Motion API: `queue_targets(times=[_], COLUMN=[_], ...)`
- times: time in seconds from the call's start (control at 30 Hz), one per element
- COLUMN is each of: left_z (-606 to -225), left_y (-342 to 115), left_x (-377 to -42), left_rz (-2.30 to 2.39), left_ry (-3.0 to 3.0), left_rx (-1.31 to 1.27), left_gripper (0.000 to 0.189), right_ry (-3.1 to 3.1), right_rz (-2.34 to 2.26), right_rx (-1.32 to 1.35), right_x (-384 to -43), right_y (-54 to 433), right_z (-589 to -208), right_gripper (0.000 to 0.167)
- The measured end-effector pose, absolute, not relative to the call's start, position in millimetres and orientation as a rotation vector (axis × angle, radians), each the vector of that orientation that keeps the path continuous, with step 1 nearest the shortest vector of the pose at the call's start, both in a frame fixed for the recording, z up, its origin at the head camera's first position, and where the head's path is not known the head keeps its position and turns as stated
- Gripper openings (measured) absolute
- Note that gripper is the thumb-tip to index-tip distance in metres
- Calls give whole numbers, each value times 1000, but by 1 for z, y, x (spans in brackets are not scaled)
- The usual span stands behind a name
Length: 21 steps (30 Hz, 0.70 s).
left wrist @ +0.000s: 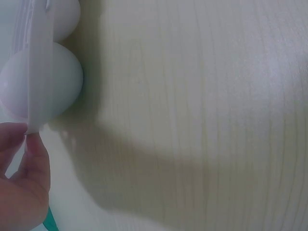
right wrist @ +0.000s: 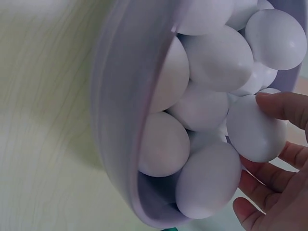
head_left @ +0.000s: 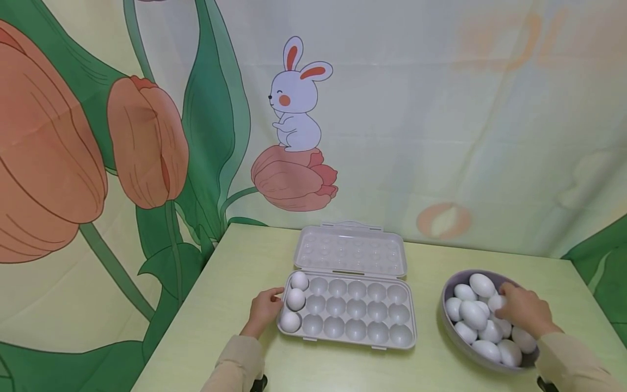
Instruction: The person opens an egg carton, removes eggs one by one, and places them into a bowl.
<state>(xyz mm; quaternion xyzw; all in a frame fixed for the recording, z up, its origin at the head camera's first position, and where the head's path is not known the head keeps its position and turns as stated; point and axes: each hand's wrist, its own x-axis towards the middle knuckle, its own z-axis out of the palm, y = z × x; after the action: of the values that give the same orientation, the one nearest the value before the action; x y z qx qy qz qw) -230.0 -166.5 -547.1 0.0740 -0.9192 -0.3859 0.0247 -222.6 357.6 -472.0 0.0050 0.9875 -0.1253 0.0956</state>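
Note:
A grey plastic egg carton [head_left: 335, 328] lies open on the table, its lid [head_left: 350, 250] folded back. Three white eggs [head_left: 296, 299] fill the leftmost column of cups. My left hand [head_left: 264, 311] pinches the carton's left edge between thumb and fingers; the left wrist view shows the fingertips [left wrist: 34, 144] on the rim, close to an egg [left wrist: 65, 84]. Over at the right, a grey-purple bowl [head_left: 458, 340] holds several white eggs. Inside it my right hand [head_left: 526, 310] grips one egg [right wrist: 255, 132], thumb on one side and fingers on the other, among the remaining eggs.
The light wood-grain table [head_left: 235, 261] carries the carton and the bowl, with bare surface between them. Behind its back edge hangs a printed curtain [head_left: 392, 136] with tulips and a rabbit.

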Motion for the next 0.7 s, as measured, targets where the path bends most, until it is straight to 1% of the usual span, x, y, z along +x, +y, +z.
queue_targets(times=[0.07, 0.1, 0.2, 0.3, 0.33, 0.5, 0.63, 0.7], left_z=[-547, -555, -555, -554, -545, -544, -561, -576], left_y=[-166, -169, -169, -168, -165, -165, -172, -177], left_x=[-230, -234, -234, -233, -229, -228, -236, -242], left_rz=[-1193, -1190, -1208, -1203, -1201, -1207, -1274, -1284], left_ry=[-2843, -2839, -2838, -2836, -2842, -2846, -2817, -2779], left_rx=[231, 230, 237, 239, 240, 245, 237, 180], left_gripper=[37, 37, 38, 37, 37, 37, 37, 37], right_ry=[2932, 2936, 2951, 2985, 2998, 3031, 3014, 2999], right_rz=[-365, -361, -348, -332, -325, -286, -257, -251], right_rx=[-1, -9, -31, -69, -82, -113, -94, -84], right_x=[-222, -222, -221, -220, -219, -216, -217, -217], right_y=[358, 358, 358, 357, 357, 356, 356, 356], right_z=[-473, -474, -476, -477, -478, -480, -481, -482], right_gripper=[53, 53, 53, 51, 51, 50, 54, 57])
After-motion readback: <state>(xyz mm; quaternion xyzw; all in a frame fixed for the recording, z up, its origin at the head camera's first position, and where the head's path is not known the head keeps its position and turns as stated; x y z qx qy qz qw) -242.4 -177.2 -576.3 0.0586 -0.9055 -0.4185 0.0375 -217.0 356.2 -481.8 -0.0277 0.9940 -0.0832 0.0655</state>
